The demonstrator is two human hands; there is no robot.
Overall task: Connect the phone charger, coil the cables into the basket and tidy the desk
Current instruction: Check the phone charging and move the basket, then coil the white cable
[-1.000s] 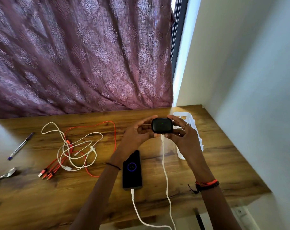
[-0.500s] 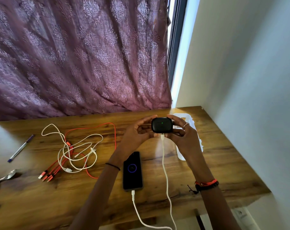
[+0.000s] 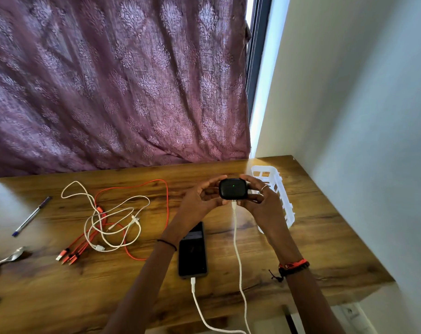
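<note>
Far left of the wooden desk (image 3: 313, 242): I see a spoon (image 3: 8, 257) at the near-left edge, partly cut off by the frame, and a pen (image 3: 31, 216) lying diagonally a little farther back.

Next right: a loose tangle of cables. A white cable (image 3: 113, 213) loops over and through an orange cable (image 3: 166, 208); the orange one ends in several plugs fanned out at the near-left side of the heap (image 3: 68, 255). None of it is coiled, and none of it is in the basket.

Centre: my left hand (image 3: 200, 201) is raised above the desk, fingers curled, fingertips pinching the left side of a small black charging case (image 3: 233, 192). A green light shows on the case's top face. A white charging cable (image 3: 237, 249) is plugged into its near edge and hangs down off the near side of the desk.

Below the left wrist, the phone (image 3: 192, 254) lies flat on the desk, screen dark, with a second white lead (image 3: 197, 302) plugged into its near end and running off the near edge.

Right: my right hand (image 3: 262, 203) cups the case from the other side, fingers wrapped around it, ring visible on one finger. Bracelets on the right wrist, a thin band on the left.

Behind the right hand: the white slotted basket (image 3: 285, 203) sits on the desk near the wall, partly hidden by the hand. I cannot tell what it holds.
</note>
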